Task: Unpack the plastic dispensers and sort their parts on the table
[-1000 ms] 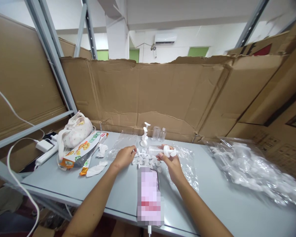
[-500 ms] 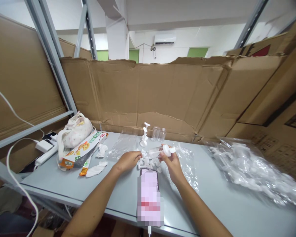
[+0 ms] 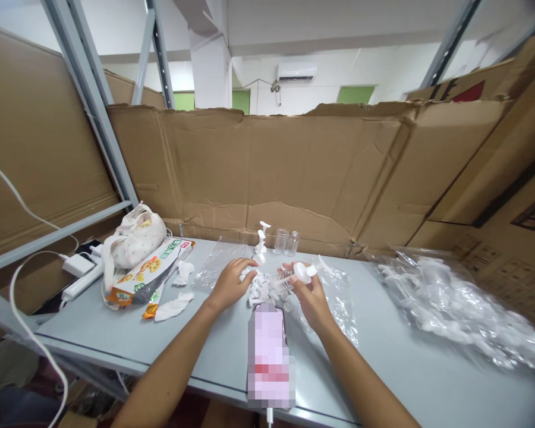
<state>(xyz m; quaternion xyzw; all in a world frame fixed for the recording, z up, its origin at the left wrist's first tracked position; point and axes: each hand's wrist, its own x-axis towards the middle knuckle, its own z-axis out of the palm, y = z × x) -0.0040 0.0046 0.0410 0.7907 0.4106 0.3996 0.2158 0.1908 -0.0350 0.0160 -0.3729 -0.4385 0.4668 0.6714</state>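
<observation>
My right hand [image 3: 310, 294] is wrapped round a clear ribbed plastic tube with a white disc-shaped cap [image 3: 301, 272], tilted with its clear end to the left. A white stem juts out of the cap on the right. My left hand [image 3: 232, 282] is curled above the left side of a pile of small white plastic parts [image 3: 261, 288]. Between its thumb and fingers shows a small white plastic part, whose shape is mostly hidden. A clear plastic bag [image 3: 341, 297] lies partly under my right hand.
Behind the pile stand a white stacked plastic piece [image 3: 261, 238] and two clear cups [image 3: 282, 241]. A phone [image 3: 270, 351] lies in front. A large bag of white parts [image 3: 455, 303] is at right; a printed box [image 3: 151, 270] and crumpled tissue [image 3: 175, 306] are at left.
My left hand has risen slightly away from the pile, its fingers more curled. The tube in my right hand has tipped, its clear end now lower.
</observation>
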